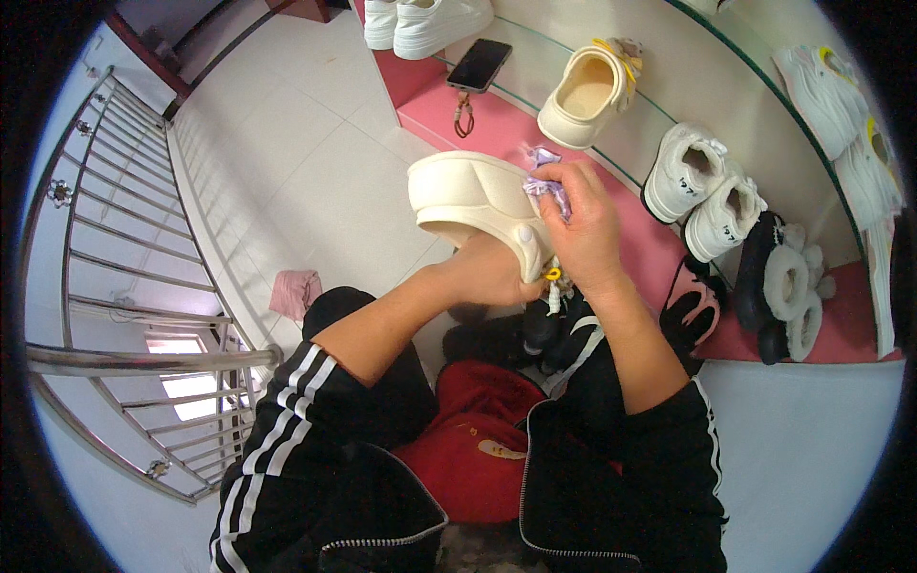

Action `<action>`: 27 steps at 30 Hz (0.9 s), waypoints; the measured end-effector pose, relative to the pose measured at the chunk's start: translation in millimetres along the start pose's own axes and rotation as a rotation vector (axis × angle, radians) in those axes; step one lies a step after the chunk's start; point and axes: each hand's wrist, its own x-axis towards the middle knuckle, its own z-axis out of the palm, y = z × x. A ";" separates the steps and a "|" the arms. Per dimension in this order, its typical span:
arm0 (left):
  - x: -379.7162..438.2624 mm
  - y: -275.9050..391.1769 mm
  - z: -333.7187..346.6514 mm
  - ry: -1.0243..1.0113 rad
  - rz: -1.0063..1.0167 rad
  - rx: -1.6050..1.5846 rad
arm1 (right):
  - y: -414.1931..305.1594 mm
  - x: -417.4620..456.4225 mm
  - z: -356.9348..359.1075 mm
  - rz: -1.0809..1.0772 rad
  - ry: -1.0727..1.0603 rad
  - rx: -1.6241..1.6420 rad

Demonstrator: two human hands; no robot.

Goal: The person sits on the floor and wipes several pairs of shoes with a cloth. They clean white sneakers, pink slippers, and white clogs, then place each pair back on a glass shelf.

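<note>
A cream foam clog (466, 190) is held up on its side in front of me. My left hand (491, 268) reaches into its opening and grips it from inside, with the fingers partly hidden. A yellow ring and braided cords hang by the strap. My right hand (584, 215) pinches a crumpled lilac cloth (548, 188) against the clog's side near the sole. The matching cream clog (584, 93) rests on the glass shelf beyond my right hand.
A smartphone (480, 64) with a cord loop lies at the shelf edge. White sneakers (688, 172) and fur-lined black shoes (788, 286) stand to the right, more white shoes (430, 25) at the top. A metal railing (143, 362) is on the left, a pink cloth (295, 294) on the tiled floor.
</note>
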 end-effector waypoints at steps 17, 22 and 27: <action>8.8 -1.1 -5.4 0.146 -0.029 -0.198 | -3.3 0.1 -6.8 -0.016 -0.183 0.114; 6.6 -1.7 2.7 0.227 0.053 -0.142 | -6.1 -0.4 -6.6 0.017 -0.223 0.191; 4.2 0.0 3.8 0.125 0.017 -0.127 | -6.2 -3.2 -2.7 -0.020 -0.196 0.177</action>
